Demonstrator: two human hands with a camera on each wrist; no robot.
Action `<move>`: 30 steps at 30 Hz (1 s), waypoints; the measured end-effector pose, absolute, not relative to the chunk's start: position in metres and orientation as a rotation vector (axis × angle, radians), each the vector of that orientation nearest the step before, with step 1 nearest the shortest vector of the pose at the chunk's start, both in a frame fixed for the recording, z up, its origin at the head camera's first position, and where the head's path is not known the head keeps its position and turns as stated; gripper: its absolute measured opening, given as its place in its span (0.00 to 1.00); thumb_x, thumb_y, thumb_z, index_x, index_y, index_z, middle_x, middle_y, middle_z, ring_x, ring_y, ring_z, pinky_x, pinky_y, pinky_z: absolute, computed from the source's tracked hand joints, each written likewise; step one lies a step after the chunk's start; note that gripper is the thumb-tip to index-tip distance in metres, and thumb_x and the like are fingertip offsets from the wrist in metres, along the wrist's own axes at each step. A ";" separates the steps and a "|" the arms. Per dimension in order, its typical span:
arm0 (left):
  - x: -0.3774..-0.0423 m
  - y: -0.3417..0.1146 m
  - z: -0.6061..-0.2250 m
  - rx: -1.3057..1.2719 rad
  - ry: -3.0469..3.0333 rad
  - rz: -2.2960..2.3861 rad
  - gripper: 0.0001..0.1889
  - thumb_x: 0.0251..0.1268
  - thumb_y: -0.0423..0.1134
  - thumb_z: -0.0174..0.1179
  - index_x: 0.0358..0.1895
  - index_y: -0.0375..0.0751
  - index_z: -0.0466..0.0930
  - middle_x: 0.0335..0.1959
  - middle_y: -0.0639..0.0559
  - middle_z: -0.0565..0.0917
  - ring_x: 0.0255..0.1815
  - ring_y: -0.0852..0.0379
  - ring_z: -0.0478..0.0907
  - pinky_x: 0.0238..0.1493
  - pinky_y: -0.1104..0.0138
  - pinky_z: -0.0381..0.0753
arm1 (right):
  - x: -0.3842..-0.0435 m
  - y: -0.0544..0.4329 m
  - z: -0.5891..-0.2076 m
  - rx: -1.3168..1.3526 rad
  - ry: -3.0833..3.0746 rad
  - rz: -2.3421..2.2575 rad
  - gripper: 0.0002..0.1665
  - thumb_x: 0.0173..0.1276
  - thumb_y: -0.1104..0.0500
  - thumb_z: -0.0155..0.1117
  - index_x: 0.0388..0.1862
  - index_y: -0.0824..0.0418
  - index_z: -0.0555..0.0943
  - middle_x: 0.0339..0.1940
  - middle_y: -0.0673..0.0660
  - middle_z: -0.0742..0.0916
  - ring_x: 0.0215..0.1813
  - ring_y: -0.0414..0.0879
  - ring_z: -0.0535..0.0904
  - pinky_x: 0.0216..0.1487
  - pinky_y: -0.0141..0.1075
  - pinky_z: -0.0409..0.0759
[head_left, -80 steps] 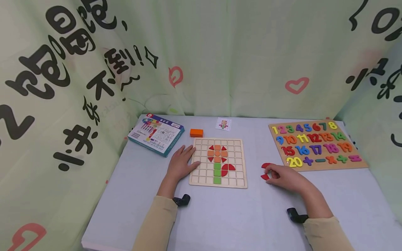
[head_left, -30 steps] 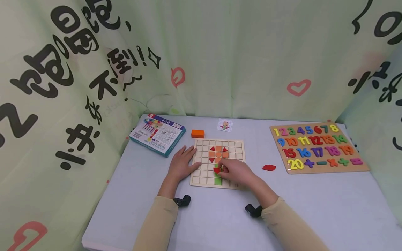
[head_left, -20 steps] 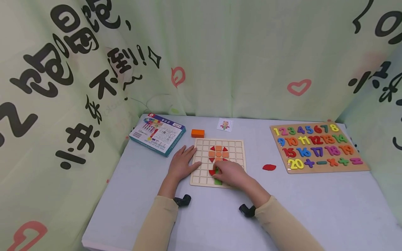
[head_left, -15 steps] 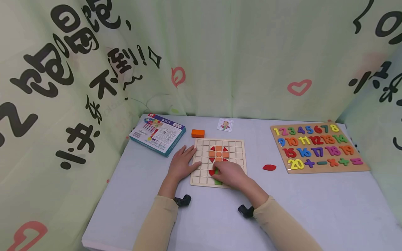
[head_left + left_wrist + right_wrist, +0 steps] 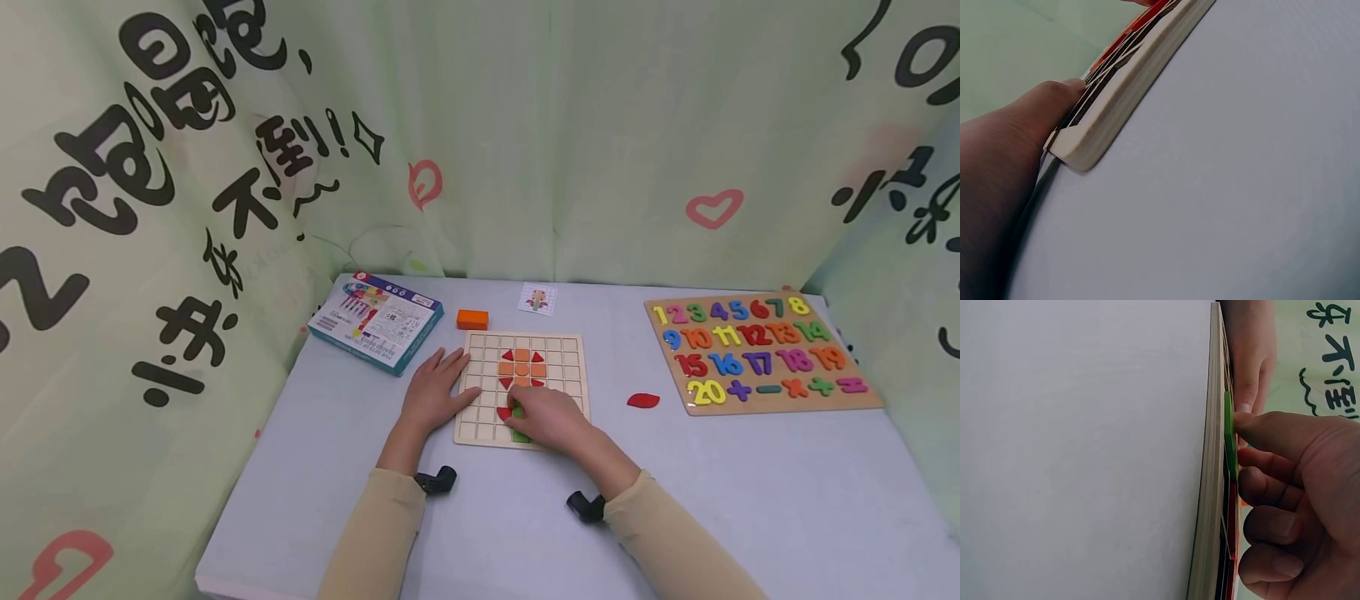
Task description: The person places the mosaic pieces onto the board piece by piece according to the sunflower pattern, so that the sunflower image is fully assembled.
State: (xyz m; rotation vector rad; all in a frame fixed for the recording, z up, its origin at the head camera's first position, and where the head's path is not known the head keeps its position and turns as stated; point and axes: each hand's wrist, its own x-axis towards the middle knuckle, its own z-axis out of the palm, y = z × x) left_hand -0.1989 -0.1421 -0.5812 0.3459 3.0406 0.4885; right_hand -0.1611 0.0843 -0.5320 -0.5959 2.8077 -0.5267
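In the head view a wooden grid board (image 5: 480,429) lies on the table. Orange squares (image 5: 522,356) and small red triangles form a flower on it, above a green stem (image 5: 520,436). My right hand (image 5: 551,418), fingers curled, pinches a red rounded piece (image 5: 503,412) at the cells just left of the stem. The right wrist view has its thumb at the green piece (image 5: 1229,431). My left hand (image 5: 433,396) rests flat with fingers spread along the board's left edge; its thumb lies over the rim in the left wrist view. The right hand hides the board's lower right.
One loose red piece (image 5: 642,401) lies right of the board. Farther right is a number puzzle board (image 5: 802,400). Behind the grid board are an orange block (image 5: 472,319) and a small picture card (image 5: 537,298). A teal-edged box (image 5: 375,321) stands at back left.
My right hand has come left from the table onto the board with one red piece, leaving another lying there. Lately it has barely shifted. My left hand has stayed in place.
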 end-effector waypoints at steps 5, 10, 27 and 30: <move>-0.198 -0.142 -0.580 0.342 3.037 0.492 0.40 0.64 0.71 0.50 0.77 0.59 0.59 0.78 0.60 0.61 0.82 0.49 0.49 0.80 0.50 0.53 | -0.161 0.085 -0.532 -0.590 2.804 -0.516 0.13 0.64 0.46 0.68 0.41 0.50 0.81 0.23 0.43 0.79 0.27 0.41 0.73 0.27 0.35 0.70; -0.198 -0.141 -0.580 0.341 3.030 0.496 0.40 0.64 0.71 0.50 0.77 0.59 0.59 0.79 0.60 0.60 0.82 0.49 0.49 0.80 0.50 0.52 | -0.162 0.093 -0.526 -0.553 2.800 -0.553 0.12 0.65 0.44 0.68 0.37 0.49 0.79 0.22 0.45 0.79 0.26 0.42 0.73 0.26 0.34 0.69; -0.197 -0.141 -0.578 0.351 3.029 0.520 0.41 0.64 0.70 0.51 0.77 0.58 0.59 0.78 0.59 0.61 0.82 0.48 0.49 0.80 0.50 0.52 | -0.167 0.190 -0.504 -0.239 2.813 -0.702 0.14 0.68 0.48 0.66 0.44 0.54 0.79 0.27 0.52 0.79 0.33 0.46 0.73 0.32 0.35 0.73; -0.197 -0.142 -0.580 0.347 3.028 0.519 0.41 0.64 0.70 0.51 0.77 0.58 0.59 0.79 0.60 0.61 0.82 0.49 0.48 0.80 0.50 0.52 | -0.167 0.208 -0.505 -0.216 2.825 -0.709 0.14 0.68 0.49 0.65 0.46 0.55 0.79 0.29 0.52 0.79 0.35 0.46 0.73 0.33 0.35 0.73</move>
